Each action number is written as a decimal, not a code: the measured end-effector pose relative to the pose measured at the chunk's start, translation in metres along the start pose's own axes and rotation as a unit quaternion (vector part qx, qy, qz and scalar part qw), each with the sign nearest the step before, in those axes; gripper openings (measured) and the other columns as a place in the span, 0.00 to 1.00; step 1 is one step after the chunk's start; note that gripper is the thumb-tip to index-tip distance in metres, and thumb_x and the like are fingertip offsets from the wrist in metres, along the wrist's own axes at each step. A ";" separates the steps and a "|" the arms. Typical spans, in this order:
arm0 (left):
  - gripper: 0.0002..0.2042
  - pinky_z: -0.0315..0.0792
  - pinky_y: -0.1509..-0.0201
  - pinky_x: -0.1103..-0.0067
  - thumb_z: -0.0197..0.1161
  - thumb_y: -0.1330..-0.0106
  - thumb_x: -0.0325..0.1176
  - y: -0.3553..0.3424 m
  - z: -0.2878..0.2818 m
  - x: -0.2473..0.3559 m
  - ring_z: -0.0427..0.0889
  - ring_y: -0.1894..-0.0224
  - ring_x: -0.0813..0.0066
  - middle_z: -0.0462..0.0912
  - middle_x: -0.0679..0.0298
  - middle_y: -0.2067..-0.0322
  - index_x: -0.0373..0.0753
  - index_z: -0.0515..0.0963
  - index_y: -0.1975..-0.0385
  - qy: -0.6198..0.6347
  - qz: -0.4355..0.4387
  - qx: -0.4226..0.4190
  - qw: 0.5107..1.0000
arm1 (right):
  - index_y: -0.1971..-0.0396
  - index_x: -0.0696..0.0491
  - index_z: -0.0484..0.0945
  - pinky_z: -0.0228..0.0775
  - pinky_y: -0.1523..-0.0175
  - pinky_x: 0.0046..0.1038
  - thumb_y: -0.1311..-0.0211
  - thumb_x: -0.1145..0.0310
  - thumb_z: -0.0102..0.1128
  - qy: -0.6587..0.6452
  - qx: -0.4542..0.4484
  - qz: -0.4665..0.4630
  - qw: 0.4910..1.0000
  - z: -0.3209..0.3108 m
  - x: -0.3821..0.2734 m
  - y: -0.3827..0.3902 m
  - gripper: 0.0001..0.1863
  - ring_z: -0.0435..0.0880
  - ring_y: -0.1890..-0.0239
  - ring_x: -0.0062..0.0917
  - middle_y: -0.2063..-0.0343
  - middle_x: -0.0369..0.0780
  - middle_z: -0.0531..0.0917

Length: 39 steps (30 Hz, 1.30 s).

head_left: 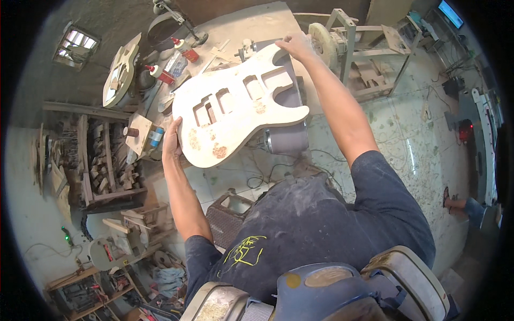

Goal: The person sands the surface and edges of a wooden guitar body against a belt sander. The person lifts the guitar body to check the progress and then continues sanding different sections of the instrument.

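Note:
A pale wooden electric guitar body [235, 119] with routed cavities and several rough brownish patches is held up in front of me. My left hand [171, 141] grips its rounded lower edge, fingers partly hidden behind the wood. At the far end, my right hand [295, 47] is closed on the tip of a horn beside the neck cutout. Behind and partly under the body is a grey belt sander [289, 139], its drum end showing at the right. Whether the wood touches the belt I cannot tell.
A dusty workbench [241, 22] holds red-and-white glue bottles [186, 50] and a lamp [184, 24]. Another guitar body [122, 69] leans at the left. A rack of wood offcuts [110, 160] stands below it. Right of the bench are a round wheel [323, 44] and a frame; cables cross the tiled floor.

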<state>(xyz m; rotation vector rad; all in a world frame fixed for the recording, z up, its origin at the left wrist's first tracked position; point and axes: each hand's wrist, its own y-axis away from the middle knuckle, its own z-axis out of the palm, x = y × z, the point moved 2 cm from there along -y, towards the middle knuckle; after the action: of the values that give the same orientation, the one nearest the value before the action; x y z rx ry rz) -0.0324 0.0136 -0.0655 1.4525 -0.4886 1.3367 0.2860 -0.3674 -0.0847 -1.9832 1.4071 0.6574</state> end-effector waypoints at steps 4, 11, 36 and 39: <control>0.24 0.83 0.56 0.73 0.57 0.31 0.42 -0.001 0.004 0.006 0.87 0.59 0.65 0.83 0.49 0.55 0.26 0.70 0.45 0.004 -0.011 0.013 1.000 | 0.63 0.42 0.88 0.62 0.42 0.46 0.49 0.40 0.63 0.059 -0.033 0.046 0.997 0.007 -0.002 -0.002 0.23 0.69 0.43 0.44 0.57 0.39 0.85; 0.24 0.80 0.50 0.71 0.57 0.31 0.41 0.011 0.000 0.012 0.85 0.54 0.64 0.82 0.50 0.52 0.28 0.70 0.44 -0.009 -0.020 0.007 1.000 | 0.62 0.40 0.88 0.60 0.41 0.45 0.49 0.39 0.63 0.057 -0.041 0.053 0.996 0.015 -0.015 0.003 0.24 0.66 0.41 0.42 0.55 0.38 0.84; 0.23 0.81 0.54 0.72 0.60 0.33 0.37 0.007 0.014 0.010 0.85 0.55 0.63 0.81 0.48 0.53 0.23 0.70 0.45 -0.069 -0.035 0.068 0.995 | 0.62 0.39 0.88 0.59 0.41 0.48 0.48 0.39 0.62 0.052 0.008 0.045 0.998 0.029 0.007 -0.004 0.23 0.69 0.42 0.42 0.56 0.39 0.85; 0.24 0.82 0.56 0.73 0.60 0.32 0.38 0.006 0.012 0.011 0.86 0.56 0.63 0.81 0.48 0.53 0.23 0.70 0.45 -0.067 -0.018 0.046 0.996 | 0.63 0.39 0.88 0.58 0.40 0.48 0.48 0.40 0.62 0.026 0.012 0.035 0.999 0.036 0.017 -0.003 0.22 0.68 0.42 0.43 0.57 0.40 0.85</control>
<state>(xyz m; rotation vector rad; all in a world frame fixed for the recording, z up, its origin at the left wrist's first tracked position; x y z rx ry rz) -0.0286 0.0050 -0.0514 1.6281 -0.4904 1.2527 0.2925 -0.3517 -0.1202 -1.9522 1.5148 0.6206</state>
